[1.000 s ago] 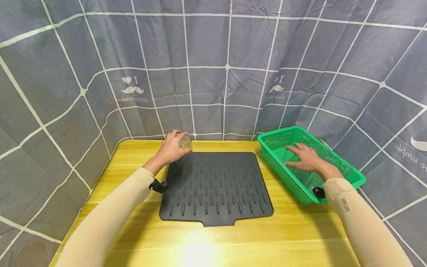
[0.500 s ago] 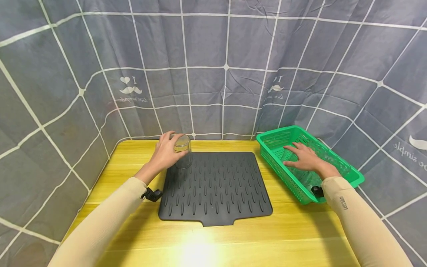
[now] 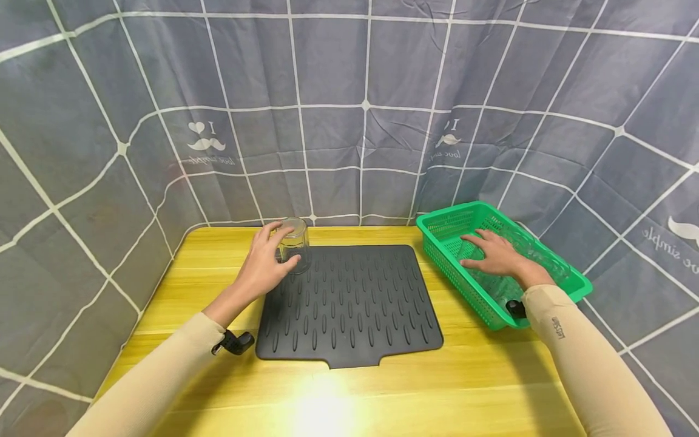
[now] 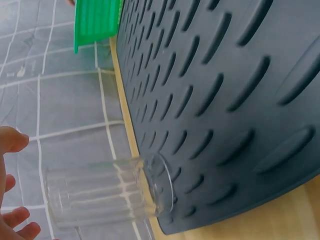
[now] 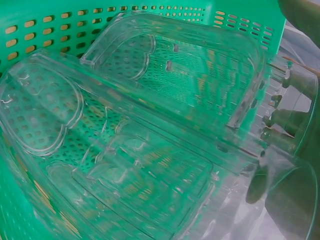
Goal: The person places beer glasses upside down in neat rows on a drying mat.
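A clear drinking glass (image 3: 300, 246) stands upside down on the back left corner of the black ribbed mat (image 3: 349, 303). My left hand (image 3: 261, 262) is just left of this glass with its fingers spread; the left wrist view shows a gap between the fingertips (image 4: 19, 217) and the glass (image 4: 100, 195). Over the green basket (image 3: 455, 280) my right hand (image 3: 498, 256) hovers, fingers loosely extended. Inside the basket lie several clear glasses (image 5: 150, 135). In the right wrist view, fingers show through their transparent walls, so contact is hard to tell.
The mat and basket stand on a yellow wooden table (image 3: 371, 400). A grey curtain (image 3: 333, 139) with white grid lines encloses its back and sides. The basket's perforated walls rise to the right of the mat.
My left hand has let go of the glass and drawn back to the left and towards me. The glass stays on the mat. My right hand has hardly moved.
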Motion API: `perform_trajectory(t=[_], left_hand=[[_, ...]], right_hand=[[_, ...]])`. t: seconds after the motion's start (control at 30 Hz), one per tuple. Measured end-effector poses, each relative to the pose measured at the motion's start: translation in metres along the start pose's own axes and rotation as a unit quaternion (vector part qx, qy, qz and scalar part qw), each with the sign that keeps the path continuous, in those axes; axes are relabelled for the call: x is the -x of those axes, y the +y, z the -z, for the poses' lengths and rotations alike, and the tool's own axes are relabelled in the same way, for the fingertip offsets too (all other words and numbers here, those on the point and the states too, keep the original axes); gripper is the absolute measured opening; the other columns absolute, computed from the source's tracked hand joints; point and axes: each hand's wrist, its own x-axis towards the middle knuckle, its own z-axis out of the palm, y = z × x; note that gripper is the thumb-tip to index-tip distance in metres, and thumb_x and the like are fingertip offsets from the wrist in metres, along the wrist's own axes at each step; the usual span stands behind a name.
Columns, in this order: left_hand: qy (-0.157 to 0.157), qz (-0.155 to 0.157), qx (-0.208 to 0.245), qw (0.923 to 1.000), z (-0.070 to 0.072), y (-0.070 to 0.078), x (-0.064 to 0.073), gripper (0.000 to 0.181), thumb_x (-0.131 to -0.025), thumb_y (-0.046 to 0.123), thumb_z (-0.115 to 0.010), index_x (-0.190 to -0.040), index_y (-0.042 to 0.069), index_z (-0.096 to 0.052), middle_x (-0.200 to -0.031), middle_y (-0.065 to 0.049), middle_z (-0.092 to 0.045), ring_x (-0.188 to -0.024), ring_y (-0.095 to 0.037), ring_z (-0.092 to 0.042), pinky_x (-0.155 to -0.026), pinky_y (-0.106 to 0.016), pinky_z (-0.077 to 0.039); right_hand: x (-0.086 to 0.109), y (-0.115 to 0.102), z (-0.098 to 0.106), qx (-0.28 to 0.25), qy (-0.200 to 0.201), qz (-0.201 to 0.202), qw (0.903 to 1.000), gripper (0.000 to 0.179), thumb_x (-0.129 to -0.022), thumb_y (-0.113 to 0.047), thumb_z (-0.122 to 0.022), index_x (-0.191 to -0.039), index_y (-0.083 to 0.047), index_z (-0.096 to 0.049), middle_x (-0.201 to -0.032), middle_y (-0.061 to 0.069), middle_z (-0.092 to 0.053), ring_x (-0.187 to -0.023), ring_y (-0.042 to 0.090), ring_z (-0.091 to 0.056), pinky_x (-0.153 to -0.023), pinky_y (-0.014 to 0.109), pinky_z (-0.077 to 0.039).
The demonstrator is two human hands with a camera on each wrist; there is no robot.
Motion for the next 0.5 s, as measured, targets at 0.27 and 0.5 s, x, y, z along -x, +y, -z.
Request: perform_trajectory(t=[0.27,0.5], left_hand=[[-0.027,-0.041,0.013,0.9987,-0.004,0.015,0.023,0.06,-0.089,0.028,-0.077,-0.142,0.012,-0.056,-0.152,-0.018,-0.04,-0.14,-0.04,-0.037,-0.106,-0.064,-0.04],[-0.073,-0.033,0.002,0.9968,-0.007,0.021,0.04,0.062,-0.09,0.033,-0.076,-0.146,0.016,-0.054,-0.155,-0.013,-0.038,-0.144,-0.038,-0.035,-0.108,-0.063,-0.04]], right_hand=[[-0.003,0.003,-0.003,0.006,-0.003,-0.009,0.9999,0.076,-0.096,-0.049,-0.063,-0.155,-0.009,-0.036,-0.16,0.035,-0.016,-0.146,0.058,-0.014,-0.108,0.081,-0.012],[-0.003,0.004,-0.002,0.007,-0.003,-0.007,0.9999,0.076,-0.096,-0.049,-0.064,-0.155,-0.009,-0.037,-0.16,0.036,-0.016,-0.145,0.059,-0.014,-0.106,0.082,-0.014]])
